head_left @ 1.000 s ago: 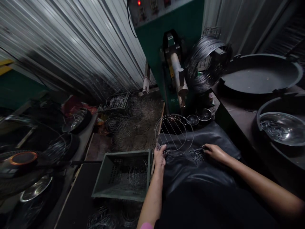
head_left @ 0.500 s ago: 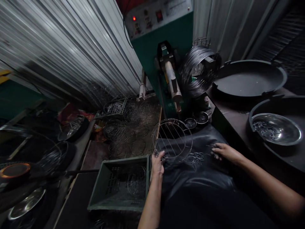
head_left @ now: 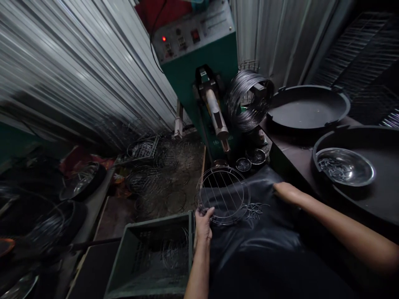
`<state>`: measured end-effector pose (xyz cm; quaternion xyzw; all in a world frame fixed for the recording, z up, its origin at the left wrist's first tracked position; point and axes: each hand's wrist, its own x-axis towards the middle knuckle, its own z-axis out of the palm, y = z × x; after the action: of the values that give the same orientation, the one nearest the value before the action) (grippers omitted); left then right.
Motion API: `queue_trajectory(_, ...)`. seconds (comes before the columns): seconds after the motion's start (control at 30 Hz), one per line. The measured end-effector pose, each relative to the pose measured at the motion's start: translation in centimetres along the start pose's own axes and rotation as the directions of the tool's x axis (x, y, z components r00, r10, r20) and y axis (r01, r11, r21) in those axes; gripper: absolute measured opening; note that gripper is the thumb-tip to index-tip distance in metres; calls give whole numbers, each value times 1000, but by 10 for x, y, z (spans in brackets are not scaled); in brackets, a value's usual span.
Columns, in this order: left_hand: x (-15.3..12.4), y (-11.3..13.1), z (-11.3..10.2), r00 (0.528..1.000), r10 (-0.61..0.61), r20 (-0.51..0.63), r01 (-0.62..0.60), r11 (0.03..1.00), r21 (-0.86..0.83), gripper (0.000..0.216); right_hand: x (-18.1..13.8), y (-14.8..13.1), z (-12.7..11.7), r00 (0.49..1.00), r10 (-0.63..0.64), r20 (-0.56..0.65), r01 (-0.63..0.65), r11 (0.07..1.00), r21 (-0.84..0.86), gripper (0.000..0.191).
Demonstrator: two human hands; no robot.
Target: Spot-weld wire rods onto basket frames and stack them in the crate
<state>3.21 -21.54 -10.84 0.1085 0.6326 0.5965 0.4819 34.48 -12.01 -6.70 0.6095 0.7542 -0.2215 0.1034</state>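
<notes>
My left hand [head_left: 203, 224] is closed on the near left rim of a round wire rack [head_left: 234, 194], thumb on top. Two wire rings and several parallel bars make up the rack, which is held tilted above a dark apron [head_left: 249, 236] over my lap. A small heap of short wire pieces [head_left: 254, 210] lies on the apron, just right of the rack. My right hand [head_left: 286, 192] is at the apron's right edge, back of the hand up. Its fingers are hidden, so whether it grips anything does not show.
Ahead stands a green machine [head_left: 177, 79] with a lit red lamp and a rod-like arm. Beside it hangs a wire coil [head_left: 238, 97]. Right, a metal bowl [head_left: 363, 168] of wire pieces sits in a large dark pan [head_left: 382, 199]. A green crate [head_left: 149, 286] is at lower left.
My right hand has turned from a pinch with fingers showing to fingers hidden at the apron's edge. My left hand still holds the rack. The whole view has shifted slightly.
</notes>
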Motion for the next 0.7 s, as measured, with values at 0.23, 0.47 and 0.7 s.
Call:
queue_trajectory(0.23, -6, -6, 9, 989, 139, 47, -142, 987, 75, 64, -14, 40, 39, 969, 161, -186, -16, 797, 604, 18)
queue_trajectory(0.47, -25, -8, 8, 963, 223, 153, -244, 960, 137, 75, -11, 43, 56, 972, 216, -90, -20, 460, 887, 35)
queue_trajectory(0.7, -24, 36, 21, 834, 508, 213, -542, 828, 147, 80, -12, 46, 56, 963, 266, -36, -22, 213, 977, 46)
